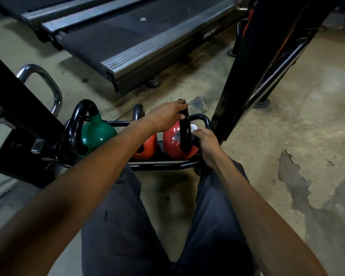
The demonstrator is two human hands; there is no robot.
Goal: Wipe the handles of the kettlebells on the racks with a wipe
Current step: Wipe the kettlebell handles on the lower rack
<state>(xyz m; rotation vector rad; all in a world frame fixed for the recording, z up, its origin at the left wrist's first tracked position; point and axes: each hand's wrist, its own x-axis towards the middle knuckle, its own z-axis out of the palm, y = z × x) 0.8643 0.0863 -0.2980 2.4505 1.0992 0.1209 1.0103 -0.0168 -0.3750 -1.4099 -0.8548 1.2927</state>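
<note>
Floor rack (163,165): handle (184,136) and wipe (194,127) between hands (167,114) (206,145)

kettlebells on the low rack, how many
3: green kettlebell at left, orange kettlebell in the middle, red kettlebell at right. More may be hidden.

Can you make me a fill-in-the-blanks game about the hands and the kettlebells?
1. The right hand holds a white ____ against the black handle.
2. The left hand grips the top of that handle, on the right kettlebell, which is ____.
3. The left kettlebell on the rack is ____.

Missing words: wipe, red, green.
</note>
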